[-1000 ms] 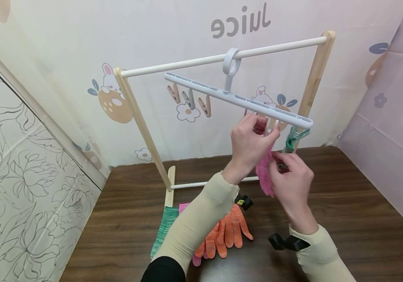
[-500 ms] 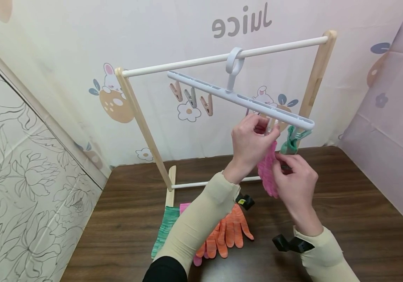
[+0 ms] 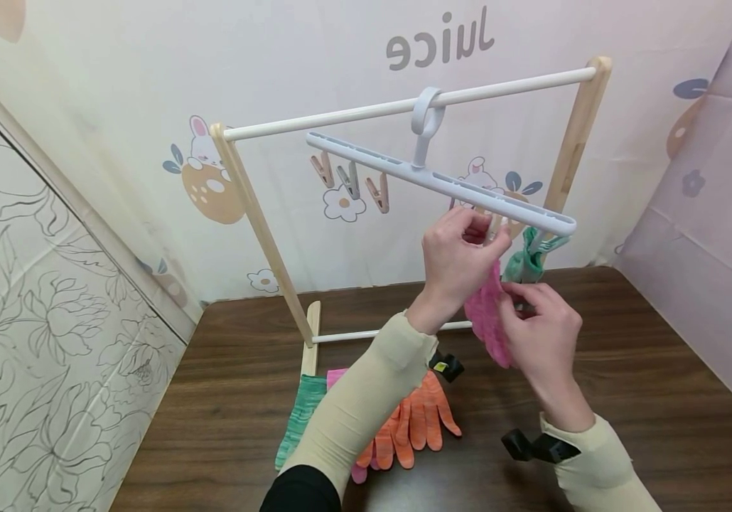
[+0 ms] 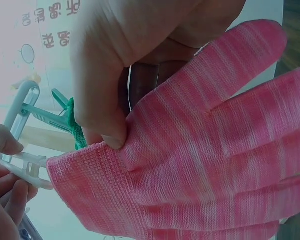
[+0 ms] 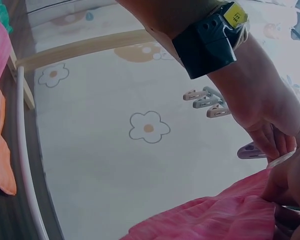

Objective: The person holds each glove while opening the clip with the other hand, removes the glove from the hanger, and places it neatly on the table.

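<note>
My left hand (image 3: 458, 259) pinches a whitish clothespin (image 4: 32, 167) that hangs under the right half of a pale blue hanger (image 3: 449, 186). Just below, my right hand (image 3: 541, 331) pinches a pink knitted glove (image 3: 487, 313) near its cuff, between thumb and fingers. In the left wrist view the glove's cuff edge meets the tips of the clothespin; whether the clothespin bites on it I cannot tell. Beside it, a green glove (image 3: 526, 259) hangs bunched in a green clothespin (image 4: 47, 115) at the hanger's right end.
The hanger hooks over the white top rod (image 3: 334, 115) of a wooden rack (image 3: 257, 227). Several clothespins (image 3: 348, 179) dangle from its left half, and a purple clothespin (image 5: 252, 151) hangs near my left hand. Orange gloves (image 3: 413, 419) and a green knitted piece (image 3: 302, 419) lie on the brown table (image 3: 225, 405).
My right hand has shifted slightly right and down with the pink glove. The hanger has swung slightly right, and more of the green glove shows. My left hand stays almost still.
</note>
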Demonstrator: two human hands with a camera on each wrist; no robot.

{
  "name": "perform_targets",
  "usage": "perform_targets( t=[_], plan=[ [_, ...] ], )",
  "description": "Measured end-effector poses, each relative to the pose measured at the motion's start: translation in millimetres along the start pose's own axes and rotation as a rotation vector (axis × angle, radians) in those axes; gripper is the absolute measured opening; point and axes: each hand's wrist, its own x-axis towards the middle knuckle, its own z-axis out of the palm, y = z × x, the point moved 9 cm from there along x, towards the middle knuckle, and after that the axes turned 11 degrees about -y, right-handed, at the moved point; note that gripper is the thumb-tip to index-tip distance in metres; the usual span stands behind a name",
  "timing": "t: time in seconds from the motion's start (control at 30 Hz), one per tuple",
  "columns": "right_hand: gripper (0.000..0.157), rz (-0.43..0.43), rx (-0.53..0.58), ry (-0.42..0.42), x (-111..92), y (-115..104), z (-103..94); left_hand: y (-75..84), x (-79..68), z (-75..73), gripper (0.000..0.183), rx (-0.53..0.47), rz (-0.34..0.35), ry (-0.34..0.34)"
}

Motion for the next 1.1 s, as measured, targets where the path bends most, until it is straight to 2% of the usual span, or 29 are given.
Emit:
perform_targets(
  t=[0.27, 0.5, 0.73, 0.9, 1.0, 1.1],
  plan=[
    [0.013, 0.059, 0.01, -0.054, -2, 7, 0.7, 0.6, -0.2, 0.2, 0.015, 0.036, 0.002, 0.0],
    [0.012, 0.092, 0.014, -0.14, -10, 12, 7.1, 0.1, 0.0, 3.3, 0.02, 0.045, -0.007, -0.028],
    [0.011, 0.094, -0.003, -0.258, -22, 23, 19.6, 0.0, -0.1, 2.6, 0.023, 0.027, -0.019, -0.042],
    [0.013, 0.17, 0.021, -0.37, -30, 31, 27.7, -0.6, -0.5, 2.5, 0.023, 0.026, -0.017, -0.038],
    [0.016, 0.21, 0.062, -0.456, -36, 34, 34.3, -0.9, -0.4, 2.9, 0.023, 0.017, -0.011, -0.031],
    [0.019, 0.253, 0.156, -0.543, -41, 37, 43.1, -1.0, -0.4, 2.9, 0.023, 0.015, -0.01, -0.029]
  ],
)
